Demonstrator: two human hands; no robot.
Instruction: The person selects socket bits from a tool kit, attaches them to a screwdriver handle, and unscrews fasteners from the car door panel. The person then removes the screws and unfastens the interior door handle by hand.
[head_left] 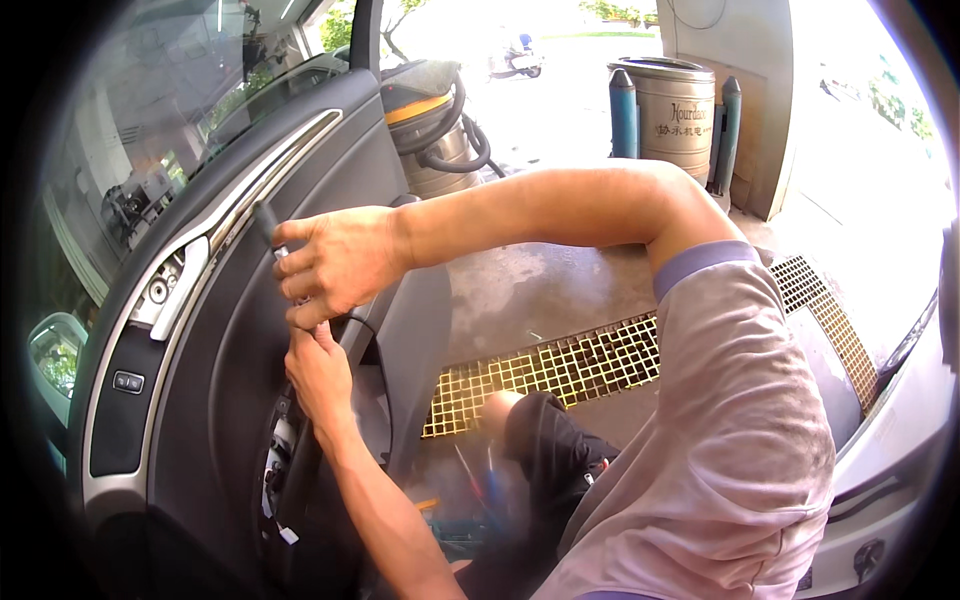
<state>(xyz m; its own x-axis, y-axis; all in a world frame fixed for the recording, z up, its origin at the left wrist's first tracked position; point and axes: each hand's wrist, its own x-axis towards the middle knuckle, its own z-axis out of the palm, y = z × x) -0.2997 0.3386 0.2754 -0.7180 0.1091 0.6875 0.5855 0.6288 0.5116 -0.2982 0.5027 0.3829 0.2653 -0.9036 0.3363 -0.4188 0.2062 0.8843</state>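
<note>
The dark inner panel of a car door (235, 350) stands at the left, with silver trim along it. My right hand (345, 260) reaches across and closes its fingers round a slim tool with a dark grey handle (266, 222) and a bit of bright metal below; its working end is hidden. Just beneath, my left hand (320, 372) has its fingers drawn together, touching the right hand's fingertips; whatever they grip is hidden. The door handle lever (182, 290) sits in the upper trim. Lower down, a white connector (289, 536) hangs from an opening in the panel.
A vacuum cleaner with a black hose (430, 130) stands beyond the door. Farther off is a metal drum (676, 120) between blue posts (623, 115). Yellow floor grating (545, 370) crosses the floor. Blurred tools (480, 490) lie near my leg (550, 440).
</note>
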